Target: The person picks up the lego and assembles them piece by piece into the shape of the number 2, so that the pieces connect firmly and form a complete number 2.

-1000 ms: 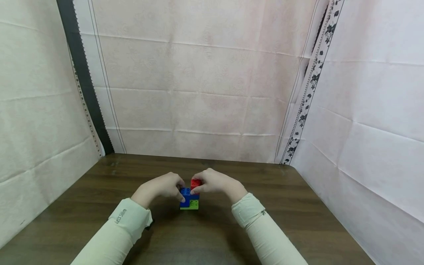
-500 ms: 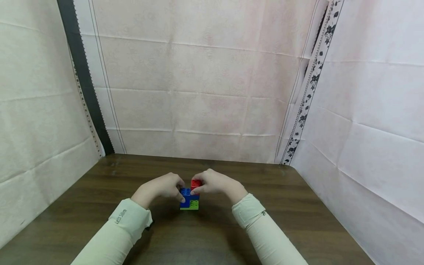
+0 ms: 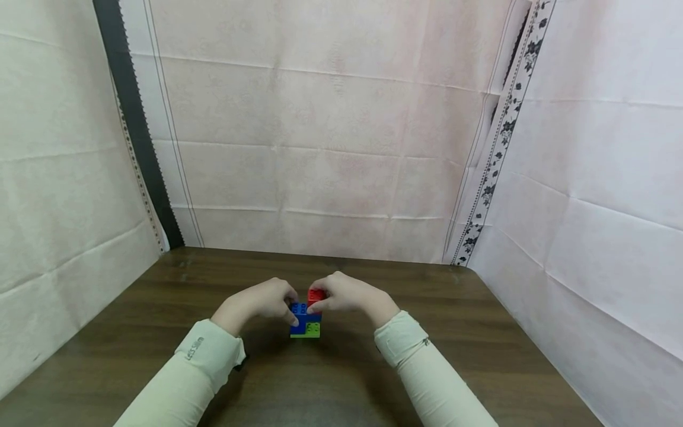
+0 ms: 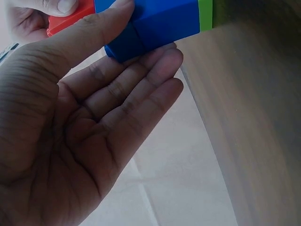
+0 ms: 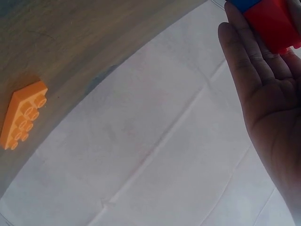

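A small brick stack stands on the dark wooden table [image 3: 160, 332]: a green brick [image 3: 312, 330] at the bottom, a blue brick [image 3: 304, 318] on it, and a red brick [image 3: 316, 294] on top. My left hand [image 3: 291, 312] grips the blue brick [image 4: 160, 23] from the left, thumb on one face and fingers [image 4: 155, 70] against the other. From the right, my right hand [image 3: 316, 305] pinches the red brick [image 5: 272, 22]. The green brick [image 4: 205, 14] shows only as a thin edge in the left wrist view.
An orange flat brick [image 5: 21, 115] lies loose on the table, seen only in the right wrist view. Pale cloth walls [image 3: 320, 148] close in the table at the back and on both sides.
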A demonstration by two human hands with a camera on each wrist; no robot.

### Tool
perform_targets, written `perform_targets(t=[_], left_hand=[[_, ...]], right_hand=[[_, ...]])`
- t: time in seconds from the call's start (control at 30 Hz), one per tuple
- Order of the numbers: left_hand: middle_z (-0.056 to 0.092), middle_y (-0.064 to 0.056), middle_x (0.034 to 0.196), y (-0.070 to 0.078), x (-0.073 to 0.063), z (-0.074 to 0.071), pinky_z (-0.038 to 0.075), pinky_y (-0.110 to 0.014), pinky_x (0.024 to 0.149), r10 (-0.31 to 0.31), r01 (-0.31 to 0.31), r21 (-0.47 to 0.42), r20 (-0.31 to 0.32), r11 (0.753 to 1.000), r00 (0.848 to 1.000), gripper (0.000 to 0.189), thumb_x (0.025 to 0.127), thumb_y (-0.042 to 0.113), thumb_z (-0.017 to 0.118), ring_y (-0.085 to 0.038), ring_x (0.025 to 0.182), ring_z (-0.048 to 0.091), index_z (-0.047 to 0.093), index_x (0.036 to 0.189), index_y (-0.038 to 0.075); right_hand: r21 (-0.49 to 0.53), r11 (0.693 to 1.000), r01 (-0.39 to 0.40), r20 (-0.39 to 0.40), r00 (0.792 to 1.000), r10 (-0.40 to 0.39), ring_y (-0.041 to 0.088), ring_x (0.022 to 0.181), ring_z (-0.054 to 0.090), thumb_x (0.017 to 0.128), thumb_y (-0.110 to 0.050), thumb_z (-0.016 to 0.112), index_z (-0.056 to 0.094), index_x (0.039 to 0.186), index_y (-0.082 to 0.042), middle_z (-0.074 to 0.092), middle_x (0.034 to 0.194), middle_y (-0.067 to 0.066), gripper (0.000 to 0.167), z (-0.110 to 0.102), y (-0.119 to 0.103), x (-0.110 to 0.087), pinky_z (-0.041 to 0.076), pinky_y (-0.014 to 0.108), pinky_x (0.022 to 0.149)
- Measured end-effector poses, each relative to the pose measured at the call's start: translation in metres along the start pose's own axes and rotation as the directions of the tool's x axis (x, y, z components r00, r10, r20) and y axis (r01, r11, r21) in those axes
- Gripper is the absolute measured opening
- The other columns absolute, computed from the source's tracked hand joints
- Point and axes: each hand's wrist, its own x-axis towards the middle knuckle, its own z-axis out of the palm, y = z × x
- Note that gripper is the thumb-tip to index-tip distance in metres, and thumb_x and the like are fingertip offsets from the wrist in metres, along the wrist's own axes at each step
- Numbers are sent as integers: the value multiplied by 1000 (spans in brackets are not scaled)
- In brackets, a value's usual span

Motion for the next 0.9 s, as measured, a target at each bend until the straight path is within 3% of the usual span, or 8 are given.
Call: perform_targets(t=[0.9], left_hand=[[71, 1, 97, 1, -1, 0, 56, -49, 87, 0, 0, 2, 0, 1000, 1000, 42, 79, 28, 87, -16, 86, 66, 73, 112, 8]], right_hand=[[11, 1000, 11, 7, 1000, -11, 6, 74, 59, 93, -43, 72, 67, 111, -20, 65, 85, -11, 30, 1, 2, -1, 52, 23, 66]])
